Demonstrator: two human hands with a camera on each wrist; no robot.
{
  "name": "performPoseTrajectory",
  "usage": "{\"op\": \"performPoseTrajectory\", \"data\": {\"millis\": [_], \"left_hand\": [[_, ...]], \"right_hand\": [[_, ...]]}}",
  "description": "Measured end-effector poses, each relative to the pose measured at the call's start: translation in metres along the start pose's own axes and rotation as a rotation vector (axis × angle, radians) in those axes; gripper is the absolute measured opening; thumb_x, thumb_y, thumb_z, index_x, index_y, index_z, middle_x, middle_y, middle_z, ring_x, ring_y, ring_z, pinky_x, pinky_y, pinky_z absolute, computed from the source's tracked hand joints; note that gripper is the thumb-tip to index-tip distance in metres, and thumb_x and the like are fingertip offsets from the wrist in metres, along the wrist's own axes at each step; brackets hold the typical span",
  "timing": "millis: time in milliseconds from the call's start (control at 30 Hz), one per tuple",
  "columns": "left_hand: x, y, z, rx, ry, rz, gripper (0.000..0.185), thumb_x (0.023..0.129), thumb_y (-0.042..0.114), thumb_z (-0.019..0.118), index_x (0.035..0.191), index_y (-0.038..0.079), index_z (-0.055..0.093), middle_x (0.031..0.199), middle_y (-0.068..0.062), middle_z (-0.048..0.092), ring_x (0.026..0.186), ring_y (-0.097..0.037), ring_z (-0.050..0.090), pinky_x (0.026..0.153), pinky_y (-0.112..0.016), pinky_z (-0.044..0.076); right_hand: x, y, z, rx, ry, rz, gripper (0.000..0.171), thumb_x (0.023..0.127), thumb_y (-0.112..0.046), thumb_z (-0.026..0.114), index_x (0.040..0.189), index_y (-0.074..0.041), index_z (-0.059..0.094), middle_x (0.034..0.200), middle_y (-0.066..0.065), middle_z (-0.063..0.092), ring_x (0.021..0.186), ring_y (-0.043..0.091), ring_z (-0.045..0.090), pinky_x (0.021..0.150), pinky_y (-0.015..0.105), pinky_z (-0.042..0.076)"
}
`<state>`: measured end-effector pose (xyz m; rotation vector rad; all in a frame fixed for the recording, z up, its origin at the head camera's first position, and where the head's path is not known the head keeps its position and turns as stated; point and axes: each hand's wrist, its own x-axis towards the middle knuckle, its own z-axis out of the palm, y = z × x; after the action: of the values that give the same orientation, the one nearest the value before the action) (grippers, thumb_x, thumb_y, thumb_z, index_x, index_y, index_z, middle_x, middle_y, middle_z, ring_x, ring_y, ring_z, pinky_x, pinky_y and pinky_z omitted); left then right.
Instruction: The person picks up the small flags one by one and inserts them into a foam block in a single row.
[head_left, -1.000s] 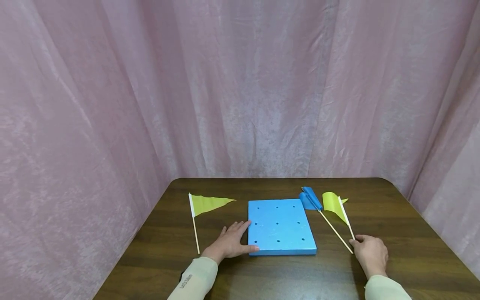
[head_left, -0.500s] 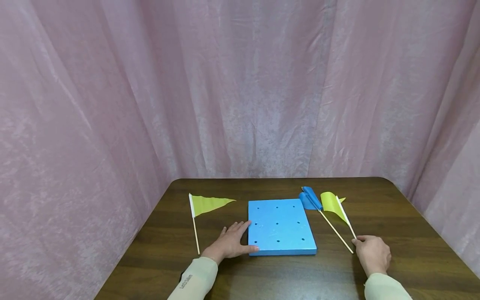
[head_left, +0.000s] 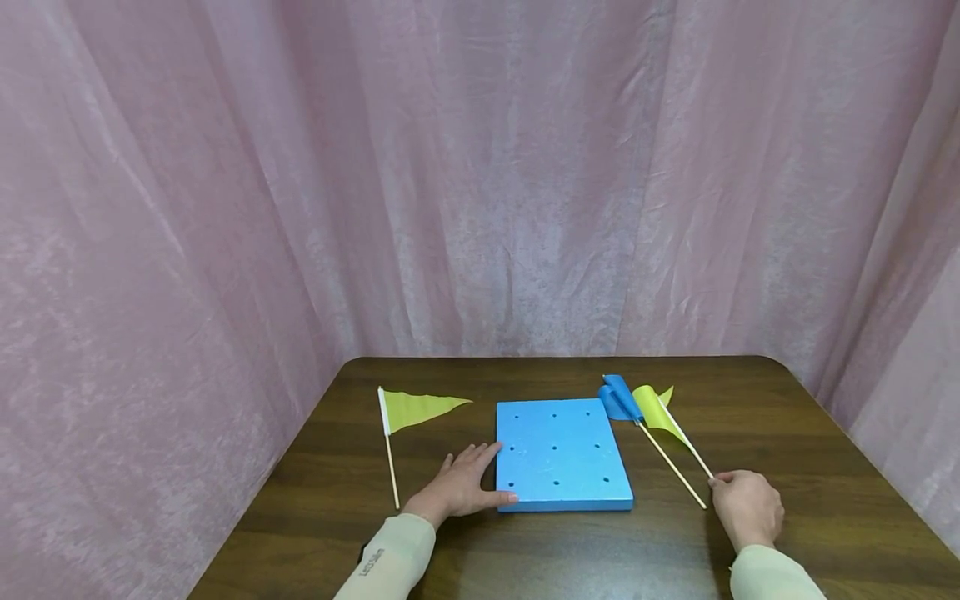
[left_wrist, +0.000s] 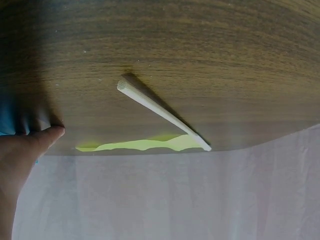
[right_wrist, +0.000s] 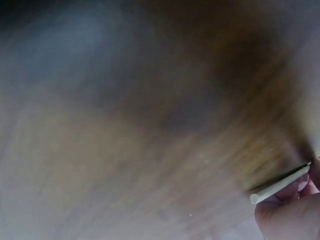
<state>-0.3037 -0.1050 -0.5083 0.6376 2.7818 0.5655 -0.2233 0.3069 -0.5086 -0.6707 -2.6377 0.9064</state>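
Observation:
My right hand (head_left: 747, 507) pinches the stick of a yellow flag (head_left: 654, 410) on the right side; the stick's end (right_wrist: 265, 195) sticks out from the fingers in the right wrist view. The cloth of that flag lies curled, its tip by the stick's top. My left hand (head_left: 461, 486), fingers spread, rests against the left edge of a light blue board (head_left: 562, 458) with rows of small holes. Between the board and my right hand lies a blue flag (head_left: 622, 398), its cloth folded over at the board's far right corner.
Left of the board, another yellow flag (head_left: 412, 408) lies spread on the brown wooden table (head_left: 570, 550); its stick (left_wrist: 155, 107) crosses the left wrist view. Pink curtains (head_left: 480, 183) hang behind the table and on both sides.
The yellow flag in my right hand has swung left, its cloth now closer to the blue flag. My right hand has shifted slightly right. My left hand and the board stay put.

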Motion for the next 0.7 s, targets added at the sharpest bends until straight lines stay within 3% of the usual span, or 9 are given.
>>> {"op": "performPoseTrajectory", "data": {"millis": [333, 567, 700], "left_hand": [[-0.0017, 0.0017, -0.0016, -0.008, -0.006, -0.001, 0.099, 0.081, 0.076, 0.06, 0.159, 0.027, 0.024, 0.161, -0.01, 0.028, 0.149, -0.032, 0.019, 0.116, -0.062, 0.012], [-0.0032, 0.003, -0.0026, -0.013, -0.007, -0.003, 0.1, 0.08, 0.076, 0.061, 0.159, 0.027, 0.024, 0.161, -0.01, 0.028, 0.149, -0.032, 0.019, 0.116, -0.062, 0.013], [-0.0038, 0.003, -0.003, -0.015, -0.004, -0.003, 0.1, 0.08, 0.076, 0.06, 0.159, 0.027, 0.024, 0.161, -0.01, 0.028, 0.149, -0.032, 0.018, 0.116, -0.061, 0.013]], "right_hand": [[0.0027, 0.0042, 0.0013, 0.006, 0.02, -0.022, 0.024, 0.089, -0.016, 0.056, 0.091, 0.003, 0.072, 0.1, 0.03, 0.067, 0.087, 0.056, 0.059, 0.063, 0.052, 0.044], [0.0039, -0.0002, -0.0022, 0.036, 0.078, -0.058, 0.023, 0.09, -0.015, 0.059, 0.093, 0.004, 0.072, 0.1, 0.03, 0.068, 0.089, 0.057, 0.058, 0.068, 0.055, 0.043], [0.0079, -0.0044, -0.0052, 0.063, 0.075, -0.031, 0.024, 0.092, -0.016, 0.061, 0.098, 0.005, 0.071, 0.105, 0.03, 0.067, 0.094, 0.058, 0.056, 0.072, 0.056, 0.042]]}}
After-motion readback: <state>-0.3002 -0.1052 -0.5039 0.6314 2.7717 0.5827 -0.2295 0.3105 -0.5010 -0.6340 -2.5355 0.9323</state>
